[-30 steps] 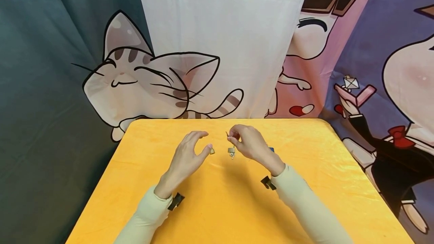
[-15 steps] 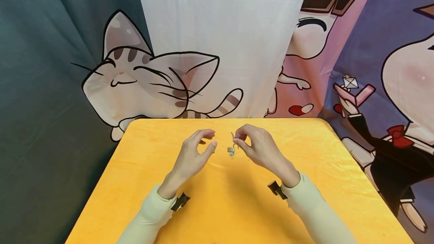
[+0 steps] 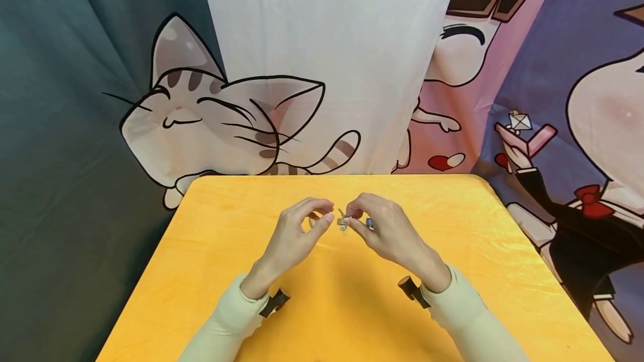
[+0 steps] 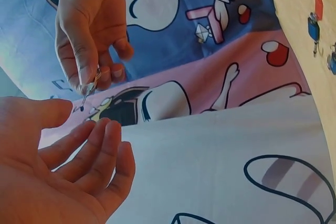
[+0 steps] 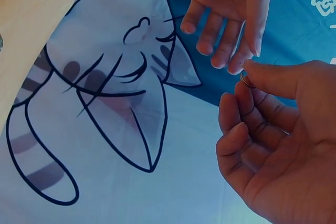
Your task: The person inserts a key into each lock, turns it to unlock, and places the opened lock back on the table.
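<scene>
In the head view my right hand point(image 3: 384, 229) pinches a small key point(image 4: 87, 94) by its thin metal ring point(image 5: 245, 80), between thumb and fingertips above the table. Facing it, my left hand point(image 3: 297, 237) is held with thumb and fingers curved but apart, and nothing shows between them in the left wrist view. A small gap separates the two hands. Between them in the head view is a small padlock point(image 3: 342, 223) with metal bits at its lower end. Part of another small object point(image 3: 312, 222) shows behind the left fingers, its kind unclear.
A small blue object point(image 3: 369, 223) lies on the yellow table point(image 3: 322, 306) behind the right hand. In the left wrist view a blue item with a red tag point(image 4: 313, 27) lies near another blue item point(image 4: 332, 62). A cartoon-printed curtain point(image 3: 322, 27) hangs behind the table.
My left hand has moved rightward, closing in on the right hand. The right hand shifted right, then slightly down, keeping the key pinched. The padlock stays about where it was.
</scene>
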A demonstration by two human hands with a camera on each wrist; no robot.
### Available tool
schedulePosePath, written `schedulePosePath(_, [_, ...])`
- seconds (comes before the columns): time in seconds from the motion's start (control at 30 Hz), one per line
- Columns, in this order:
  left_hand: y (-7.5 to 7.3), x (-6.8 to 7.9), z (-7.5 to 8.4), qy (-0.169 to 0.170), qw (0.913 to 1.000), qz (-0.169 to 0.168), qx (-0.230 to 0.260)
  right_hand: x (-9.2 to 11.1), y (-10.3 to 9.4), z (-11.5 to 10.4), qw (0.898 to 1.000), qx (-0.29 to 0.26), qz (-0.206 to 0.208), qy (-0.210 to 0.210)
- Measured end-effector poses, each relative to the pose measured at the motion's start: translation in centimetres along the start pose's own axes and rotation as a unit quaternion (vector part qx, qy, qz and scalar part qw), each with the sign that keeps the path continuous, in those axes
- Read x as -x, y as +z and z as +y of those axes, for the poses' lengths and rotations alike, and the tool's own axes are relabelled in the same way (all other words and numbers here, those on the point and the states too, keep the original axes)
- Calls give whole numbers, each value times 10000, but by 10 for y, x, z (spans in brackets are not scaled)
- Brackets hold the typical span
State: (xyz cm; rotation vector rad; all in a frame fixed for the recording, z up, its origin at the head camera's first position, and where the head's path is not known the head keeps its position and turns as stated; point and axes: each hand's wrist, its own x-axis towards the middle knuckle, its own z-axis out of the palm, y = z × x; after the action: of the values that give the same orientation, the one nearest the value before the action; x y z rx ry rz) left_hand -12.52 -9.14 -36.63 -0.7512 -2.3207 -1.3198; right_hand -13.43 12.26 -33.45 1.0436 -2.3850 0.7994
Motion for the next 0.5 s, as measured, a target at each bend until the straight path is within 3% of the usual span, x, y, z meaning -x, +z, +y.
schedulePosePath(0.5, [4,0,2,414,9991,32,55,0,4,-7,9997,-125,-43,-228])
